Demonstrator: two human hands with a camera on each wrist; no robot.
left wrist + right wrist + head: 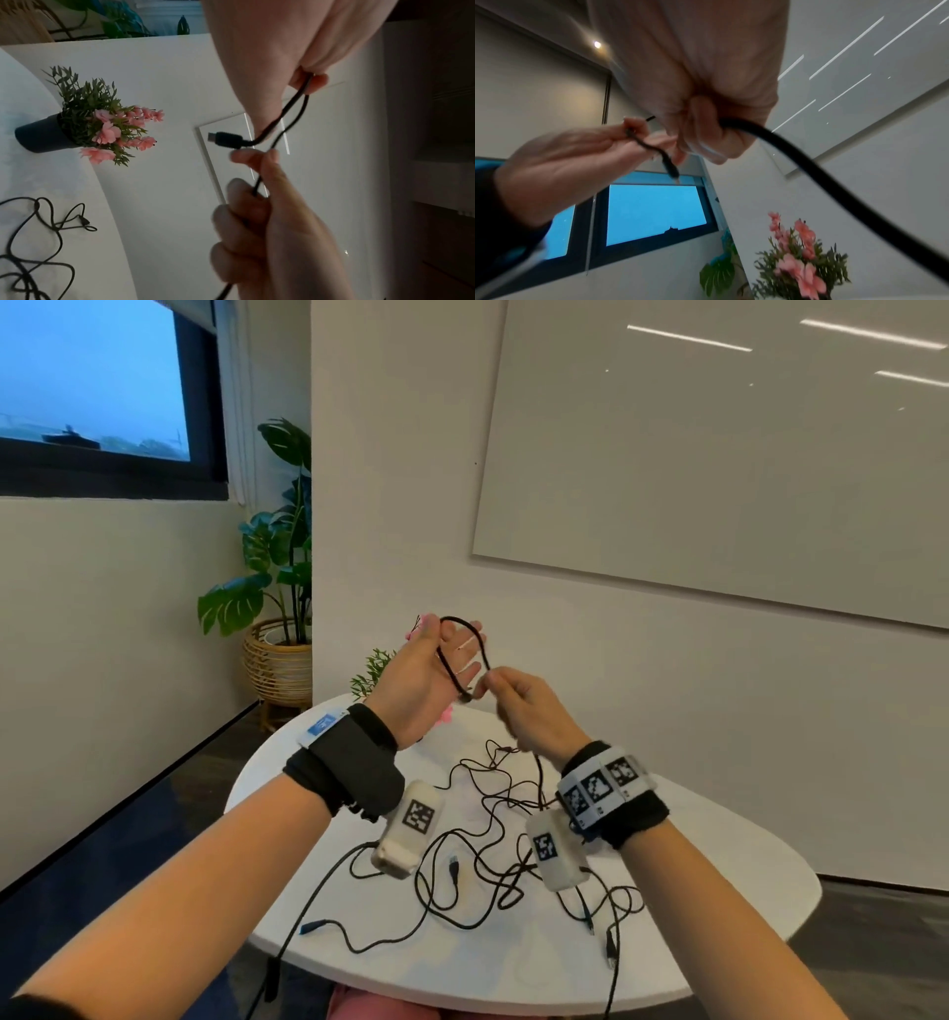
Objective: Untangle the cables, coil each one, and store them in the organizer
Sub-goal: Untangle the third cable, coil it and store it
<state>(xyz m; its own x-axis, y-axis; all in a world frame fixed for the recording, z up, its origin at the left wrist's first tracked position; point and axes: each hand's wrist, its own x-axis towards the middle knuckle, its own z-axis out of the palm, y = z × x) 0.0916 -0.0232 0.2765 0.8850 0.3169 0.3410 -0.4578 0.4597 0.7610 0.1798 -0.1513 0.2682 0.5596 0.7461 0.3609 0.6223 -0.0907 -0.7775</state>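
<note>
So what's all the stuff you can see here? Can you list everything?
held cable: one, black, looped between both hands above the table
loose cables: a tangle, count unclear, black, on the table
table: one, white, round-edged
flower pot: one, dark, pink flowers, far side of the table
big plant: one, green, in a woven basket on the floor
whiteboard: one, white, on the wall
window: one, blue view, left
left hand: holds the loop
right hand: pinches the cable
</note>
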